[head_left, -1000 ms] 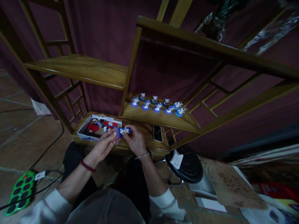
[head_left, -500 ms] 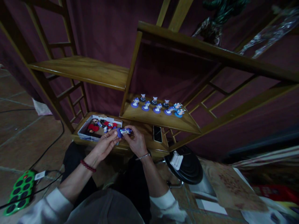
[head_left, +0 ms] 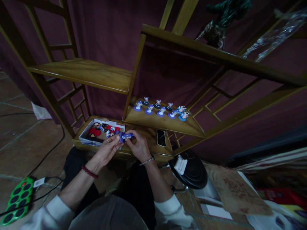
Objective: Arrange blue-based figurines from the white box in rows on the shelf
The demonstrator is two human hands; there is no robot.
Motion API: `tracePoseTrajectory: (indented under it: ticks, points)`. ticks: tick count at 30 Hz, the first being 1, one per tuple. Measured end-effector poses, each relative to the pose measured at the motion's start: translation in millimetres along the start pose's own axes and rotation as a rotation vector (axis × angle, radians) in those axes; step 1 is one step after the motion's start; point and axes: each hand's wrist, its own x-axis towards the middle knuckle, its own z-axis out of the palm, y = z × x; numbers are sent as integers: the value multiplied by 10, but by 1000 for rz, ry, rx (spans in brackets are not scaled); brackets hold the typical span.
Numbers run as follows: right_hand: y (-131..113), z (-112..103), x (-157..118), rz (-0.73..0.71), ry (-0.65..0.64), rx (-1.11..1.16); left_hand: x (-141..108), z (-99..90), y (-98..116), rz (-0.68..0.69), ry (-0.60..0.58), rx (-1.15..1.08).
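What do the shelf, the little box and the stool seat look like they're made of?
Shelf: varnished wood, by its visible grain and sheen. Box: probably printed cardboard, given its thin walls and ragged flap. Stool seat: black, slightly glossy; plastic or leatherette, I can't tell.

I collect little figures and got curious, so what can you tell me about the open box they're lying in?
The box is a shallow, rectangular tray, apparently cardboard, with pale inner walls, a brownish floor and a bluish-grey pattern outside. It sits upright and open on the low wooden ledge. Small figures lie jumbled inside, some with red parts. The left hand overlaps its near right corner in view; whether they touch, I can't tell.
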Motion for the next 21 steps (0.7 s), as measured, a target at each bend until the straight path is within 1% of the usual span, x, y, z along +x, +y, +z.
tracePoseTrajectory:
  ticks: [6, 10, 15, 21]
  points:
    - [-22, -30, 2, -21, -17, -17, -18, 9, 21, -7, -51, 31]
    - [-44, -51, 6, -50, -36, -20, -16, -19, 7, 9, -62, 43]
    - [-40, -62, 11, -64, -47, -9, -18, -40, -5, 17, -59, 52]
    - [-27, -62, 29, -33, -51, -20, -38, -9, 16, 6, -33, 48]
